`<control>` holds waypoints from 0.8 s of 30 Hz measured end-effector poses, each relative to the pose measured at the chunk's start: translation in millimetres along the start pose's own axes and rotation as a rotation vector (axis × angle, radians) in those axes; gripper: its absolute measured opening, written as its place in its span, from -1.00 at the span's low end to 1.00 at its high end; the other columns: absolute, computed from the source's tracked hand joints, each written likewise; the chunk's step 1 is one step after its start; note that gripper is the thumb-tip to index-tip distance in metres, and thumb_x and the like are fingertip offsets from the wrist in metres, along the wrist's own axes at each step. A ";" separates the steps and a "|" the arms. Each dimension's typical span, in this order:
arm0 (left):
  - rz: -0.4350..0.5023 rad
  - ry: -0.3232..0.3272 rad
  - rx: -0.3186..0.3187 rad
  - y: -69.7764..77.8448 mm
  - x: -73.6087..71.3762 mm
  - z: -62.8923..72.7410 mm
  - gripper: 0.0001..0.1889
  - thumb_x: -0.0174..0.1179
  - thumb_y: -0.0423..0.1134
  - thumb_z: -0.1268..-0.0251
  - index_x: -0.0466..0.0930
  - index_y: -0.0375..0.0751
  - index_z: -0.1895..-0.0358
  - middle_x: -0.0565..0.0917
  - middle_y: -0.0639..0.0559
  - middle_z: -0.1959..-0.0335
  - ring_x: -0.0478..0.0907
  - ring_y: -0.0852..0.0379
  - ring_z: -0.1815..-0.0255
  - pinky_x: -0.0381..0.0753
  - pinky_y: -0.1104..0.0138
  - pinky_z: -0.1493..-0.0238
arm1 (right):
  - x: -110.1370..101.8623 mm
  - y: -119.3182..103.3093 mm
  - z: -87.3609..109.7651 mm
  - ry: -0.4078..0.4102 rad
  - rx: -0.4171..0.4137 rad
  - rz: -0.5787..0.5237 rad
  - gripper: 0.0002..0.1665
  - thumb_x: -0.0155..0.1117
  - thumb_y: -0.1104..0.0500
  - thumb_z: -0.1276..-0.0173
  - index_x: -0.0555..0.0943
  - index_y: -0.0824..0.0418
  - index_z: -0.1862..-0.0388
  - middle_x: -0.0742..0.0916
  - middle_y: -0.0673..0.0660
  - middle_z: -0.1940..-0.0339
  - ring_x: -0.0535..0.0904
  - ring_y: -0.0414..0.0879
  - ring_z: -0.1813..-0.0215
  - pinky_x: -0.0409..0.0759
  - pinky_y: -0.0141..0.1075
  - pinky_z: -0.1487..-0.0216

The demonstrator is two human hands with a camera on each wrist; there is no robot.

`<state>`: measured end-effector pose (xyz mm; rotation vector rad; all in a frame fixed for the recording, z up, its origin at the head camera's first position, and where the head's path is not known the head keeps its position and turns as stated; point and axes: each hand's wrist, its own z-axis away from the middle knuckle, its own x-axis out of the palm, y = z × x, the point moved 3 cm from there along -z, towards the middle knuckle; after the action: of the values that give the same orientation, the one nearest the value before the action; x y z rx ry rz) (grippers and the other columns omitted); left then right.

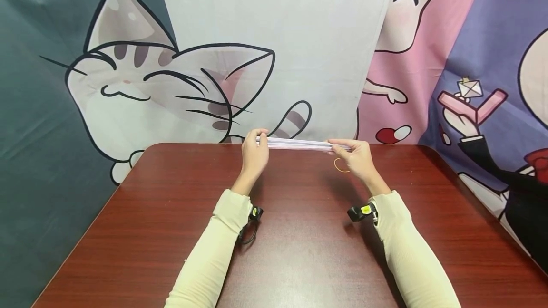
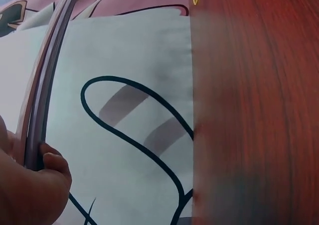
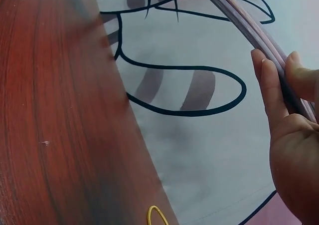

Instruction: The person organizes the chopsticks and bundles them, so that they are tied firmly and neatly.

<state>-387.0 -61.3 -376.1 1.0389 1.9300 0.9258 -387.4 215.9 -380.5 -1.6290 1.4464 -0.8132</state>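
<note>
A thin white stack of what look like paper sheets (image 1: 297, 144) is held up over the far part of the table, seen almost edge-on. My left hand (image 1: 255, 155) pinches its left end between thumb and fingers. At the other end, my right hand (image 1: 357, 158) grips it with the thumb on the near side. The left wrist view shows the layered edge of the sheets (image 2: 46, 90) running up from the left hand (image 2: 37, 187). In the right wrist view, the right hand (image 3: 294, 140) has its thumb and fingers on opposite sides of the sheets (image 3: 249, 33).
A yellow rubber band (image 1: 341, 165) lies on the reddish-brown table (image 1: 295, 232) below the right hand. Behind the table's far edge hangs a cartoon-printed cloth (image 1: 274, 23). Each wrist carries a small black camera, such as the right one (image 1: 360, 212).
</note>
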 end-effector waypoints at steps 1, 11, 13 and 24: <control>0.003 -0.004 -0.005 0.1 -0.9 -0.1 -0.73 -0.03 -0.28 -0.45 0.66 -0.28 0.05 0.66 -0.18 0.00 0.54 -0.11 -0.14 0.42 0.08 -0.19 | 0.4 -0.4 -0.1 -0.001 -0.003 -0.008 -0.68 0.22 0.54 -0.30 0.51 0.76 0.01 0.80 -0.08 0.27 0.76 -0.21 0.29 0.66 -0.44 0.24; -0.070 -0.073 0.053 2.1 -11.2 -6.8 -0.69 -0.06 -0.20 -0.47 0.67 -0.28 0.10 0.67 -0.13 0.04 0.53 -0.10 -0.12 0.38 0.09 -0.22 | 0.9 -1.9 -0.8 0.005 -0.015 0.003 -0.69 0.24 0.54 -0.28 0.53 0.76 0.04 0.80 -0.08 0.29 0.77 -0.18 0.30 0.66 -0.43 0.25; -0.126 -0.120 0.103 3.9 -11.6 -7.7 -0.69 -0.07 -0.17 -0.49 0.64 -0.27 0.07 0.64 -0.13 0.01 0.52 -0.11 -0.13 0.39 0.08 -0.22 | 0.7 -3.1 -1.0 0.008 -0.013 0.010 -0.69 0.25 0.53 -0.29 0.53 0.75 0.04 0.80 -0.09 0.30 0.77 -0.17 0.30 0.66 -0.43 0.25; -0.795 -0.272 0.539 21.8 -8.6 2.5 -0.43 0.15 0.32 -0.26 0.57 -0.07 -0.06 0.62 -0.02 -0.02 0.47 -0.05 -0.07 0.39 0.06 0.01 | -1.2 -15.5 -0.9 0.007 -0.040 -0.055 -0.68 0.22 0.57 -0.28 0.49 0.79 0.03 0.80 0.01 0.24 0.77 -0.16 0.29 0.67 -0.26 0.19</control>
<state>-374.0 -59.2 -356.5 0.5228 2.1200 -0.1771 -380.9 217.4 -366.4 -1.7039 1.4367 -0.8262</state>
